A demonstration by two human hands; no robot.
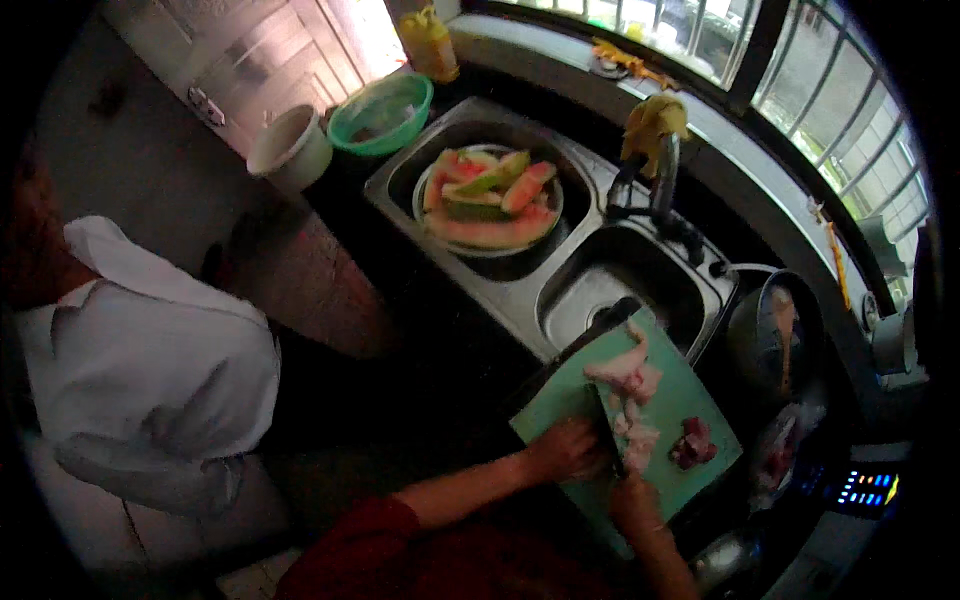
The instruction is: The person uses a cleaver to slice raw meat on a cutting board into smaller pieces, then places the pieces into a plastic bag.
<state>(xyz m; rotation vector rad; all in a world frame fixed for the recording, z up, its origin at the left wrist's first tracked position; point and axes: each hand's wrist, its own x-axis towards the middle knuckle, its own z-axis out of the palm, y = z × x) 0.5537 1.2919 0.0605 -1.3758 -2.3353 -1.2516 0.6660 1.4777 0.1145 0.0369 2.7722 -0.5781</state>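
A green cutting board (560, 400) lies at the counter's edge, its far corner over the small sink basin. In my right hand (638, 503) is the handle of a knife, closed in my fingers. The dark knife blade (610, 428) points away from me across the board. Pale pink raw meat (636, 440) lies along its right side, with a longer pale piece (628, 368) beyond. A small heap of dark red meat (692, 443) sits farther right. Just left of the blade, my left hand (568, 448) is curled on the board; anything under its fingers is hidden.
A double steel sink (480, 275) holds a bowl of watermelon rinds (490, 200). Beyond are a tap (664, 175) with a yellow cloth, a green basin (380, 118) and a white bucket (290, 150). A pan (760, 340) stands right. Someone in white (160, 370) is at left.
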